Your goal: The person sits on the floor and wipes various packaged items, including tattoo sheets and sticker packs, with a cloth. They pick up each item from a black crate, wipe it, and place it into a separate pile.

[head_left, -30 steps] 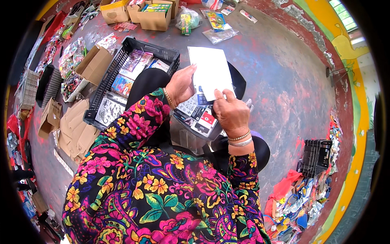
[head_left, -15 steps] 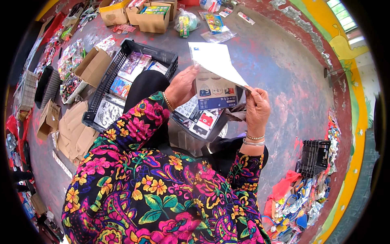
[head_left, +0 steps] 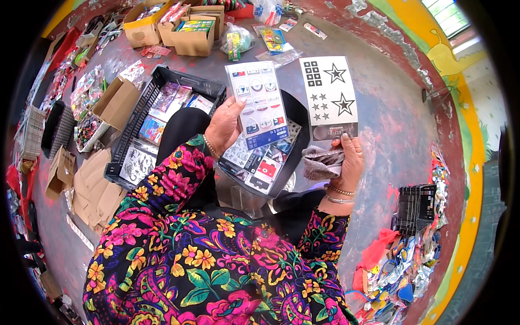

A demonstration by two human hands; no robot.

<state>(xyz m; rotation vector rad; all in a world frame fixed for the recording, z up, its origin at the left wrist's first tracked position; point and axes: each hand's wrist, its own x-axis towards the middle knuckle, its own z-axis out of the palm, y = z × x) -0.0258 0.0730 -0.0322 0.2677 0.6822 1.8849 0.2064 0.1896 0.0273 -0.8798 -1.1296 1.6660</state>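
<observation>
In the hands (head_left: 223, 127), star sheet (head_left: 327, 97) and blue-edged sheet (head_left: 259, 104) have come apart.

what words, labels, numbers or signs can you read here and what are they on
Star sheet, right hand: black stars; the dark band's print is too small to read.
Blue-banded sheet, left hand: small emblems; pale print on the band too small to read reliably.
White card with red patch: small dark print, too blurred.
Green packs: lettering too blurred.
</observation>
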